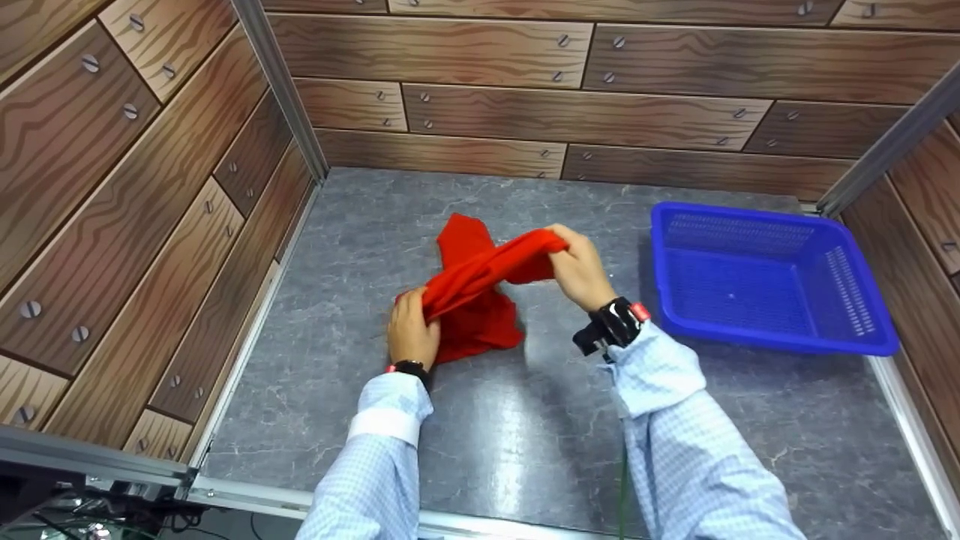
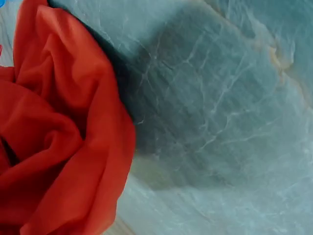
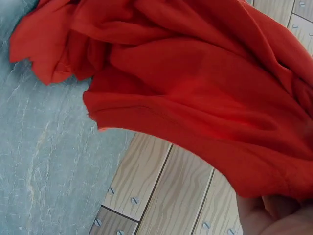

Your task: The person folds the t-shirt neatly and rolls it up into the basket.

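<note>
A crumpled red garment [image 1: 472,270] of soft fabric, with a stitched hem along one edge, is stretched between both hands in the head view. Its lower part lies bunched on the grey floor. My right hand [image 1: 579,268] pinches one end and holds it raised; the right wrist view shows the fingers [image 3: 274,215] at the hemmed edge. At the other end, lower and to the left, my left hand [image 1: 412,330] grips the fabric. In the left wrist view only the folded red garment [image 2: 73,127] appears, with the hand outside the picture.
A blue plastic basket [image 1: 739,337] with perforated walls stands to the right. Wood-patterned panels [image 1: 480,52] enclose the grey marbled floor [image 1: 315,405] at the back and sides. A metal rail [image 1: 251,496] runs along the front edge.
</note>
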### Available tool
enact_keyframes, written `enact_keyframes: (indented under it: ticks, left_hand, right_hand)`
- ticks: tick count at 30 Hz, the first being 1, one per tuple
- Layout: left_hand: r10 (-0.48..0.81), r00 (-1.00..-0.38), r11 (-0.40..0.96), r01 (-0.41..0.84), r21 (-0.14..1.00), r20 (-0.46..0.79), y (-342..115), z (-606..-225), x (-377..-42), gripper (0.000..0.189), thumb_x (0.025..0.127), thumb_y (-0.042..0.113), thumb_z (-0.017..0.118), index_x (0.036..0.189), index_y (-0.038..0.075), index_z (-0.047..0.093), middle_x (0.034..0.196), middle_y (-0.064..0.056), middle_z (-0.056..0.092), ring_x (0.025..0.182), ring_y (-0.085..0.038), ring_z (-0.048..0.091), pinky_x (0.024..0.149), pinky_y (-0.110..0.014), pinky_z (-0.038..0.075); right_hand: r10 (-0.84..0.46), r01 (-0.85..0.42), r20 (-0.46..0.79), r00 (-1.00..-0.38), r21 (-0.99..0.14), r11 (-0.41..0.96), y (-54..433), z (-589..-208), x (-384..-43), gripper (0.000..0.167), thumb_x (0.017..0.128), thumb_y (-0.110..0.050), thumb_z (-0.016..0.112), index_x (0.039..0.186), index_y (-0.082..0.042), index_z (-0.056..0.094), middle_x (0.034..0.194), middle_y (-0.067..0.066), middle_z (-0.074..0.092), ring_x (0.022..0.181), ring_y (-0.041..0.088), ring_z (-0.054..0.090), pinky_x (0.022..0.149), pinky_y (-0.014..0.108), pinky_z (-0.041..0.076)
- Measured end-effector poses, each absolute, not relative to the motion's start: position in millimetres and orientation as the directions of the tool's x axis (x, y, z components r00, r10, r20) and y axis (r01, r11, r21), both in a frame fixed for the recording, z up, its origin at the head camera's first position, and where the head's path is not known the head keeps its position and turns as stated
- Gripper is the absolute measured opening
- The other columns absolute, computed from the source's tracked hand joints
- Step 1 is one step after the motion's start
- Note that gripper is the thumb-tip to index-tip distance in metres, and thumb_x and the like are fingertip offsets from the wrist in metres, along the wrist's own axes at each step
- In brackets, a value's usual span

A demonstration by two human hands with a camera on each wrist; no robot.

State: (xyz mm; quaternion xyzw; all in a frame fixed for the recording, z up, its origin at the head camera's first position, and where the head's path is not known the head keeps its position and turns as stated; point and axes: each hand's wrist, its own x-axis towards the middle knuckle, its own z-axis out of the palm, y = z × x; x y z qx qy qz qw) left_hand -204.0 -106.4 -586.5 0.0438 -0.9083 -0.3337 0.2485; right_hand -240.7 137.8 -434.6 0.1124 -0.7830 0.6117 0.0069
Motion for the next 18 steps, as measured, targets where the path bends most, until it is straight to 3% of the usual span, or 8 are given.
enact_keyframes:
  ticks: [4, 6, 9, 12, 15, 18]
  left_hand:
    - [-0.258, -0.883, 0.755, 0.069, 0.652, 0.392, -114, -577, -210, 0.046, 0.078, -0.005, 0.063, 0.124, 0.005, 0.061, 0.119, -0.016, 0.067, 0.112, -0.037, 0.062, 0.096, -0.049, 0.049]
    - [-0.266, -0.881, 0.758, 0.059, 0.650, 0.390, -121, -567, -215, 0.050, 0.079, -0.007, 0.061, 0.128, 0.004, 0.059, 0.120, -0.018, 0.067, 0.111, -0.038, 0.063, 0.096, -0.049, 0.049]
    - [-0.259, -0.881, 0.769, 0.061, 0.637, 0.397, -131, -549, -221, 0.060, 0.081, -0.007, 0.058, 0.139, 0.010, 0.052, 0.126, -0.016, 0.066, 0.101, -0.041, 0.065, 0.087, -0.052, 0.051]
    - [-0.231, -0.870, 0.786, 0.097, 0.610, 0.435, -139, -534, -226, 0.060, 0.087, -0.001, 0.058, 0.143, 0.020, 0.050, 0.125, -0.013, 0.068, 0.091, -0.042, 0.066, 0.075, -0.054, 0.052]
    - [-0.173, -0.865, 0.763, 0.185, 0.619, 0.471, -143, -526, -228, 0.049, 0.092, 0.003, 0.055, 0.138, 0.022, 0.057, 0.130, -0.010, 0.065, 0.103, -0.038, 0.067, 0.085, -0.052, 0.053]
    - [-0.120, -0.868, 0.699, 0.271, 0.662, 0.482, -138, -524, -228, 0.034, 0.093, 0.005, 0.054, 0.124, 0.011, 0.067, 0.129, -0.010, 0.066, 0.118, -0.031, 0.063, 0.098, -0.046, 0.049]
  right_hand:
    - [-0.098, -0.198, 0.177, -0.979, -0.936, 0.290, 148, -433, -244, 0.028, 0.099, -0.007, 0.043, 0.104, 0.003, 0.068, 0.095, 0.021, 0.071, 0.081, 0.024, 0.070, 0.078, 0.042, 0.058]
    - [-0.062, -0.197, 0.187, -0.980, -0.921, 0.337, 154, -433, -246, 0.028, 0.099, -0.008, 0.044, 0.106, 0.002, 0.069, 0.098, 0.020, 0.070, 0.081, 0.017, 0.066, 0.077, 0.033, 0.056]
    - [-0.028, -0.169, 0.172, -0.985, -0.911, 0.377, 166, -436, -249, 0.028, 0.098, -0.006, 0.045, 0.108, 0.002, 0.070, 0.102, 0.021, 0.070, 0.082, 0.013, 0.063, 0.077, 0.025, 0.052]
    - [0.001, -0.119, 0.132, -0.991, -0.897, 0.426, 175, -441, -253, 0.029, 0.095, -0.004, 0.046, 0.110, 0.002, 0.070, 0.104, 0.022, 0.070, 0.086, 0.018, 0.064, 0.076, 0.020, 0.049]
    - [0.058, -0.043, 0.082, -0.995, -0.872, 0.488, 183, -451, -258, 0.030, 0.092, -0.006, 0.049, 0.110, 0.002, 0.070, 0.106, 0.022, 0.070, 0.090, 0.024, 0.063, 0.075, 0.022, 0.046]
    - [0.144, 0.079, 0.006, -0.989, -0.813, 0.577, 192, -467, -260, 0.029, 0.091, -0.017, 0.052, 0.106, 0.002, 0.069, 0.100, 0.020, 0.070, 0.088, 0.027, 0.061, 0.073, 0.026, 0.044]
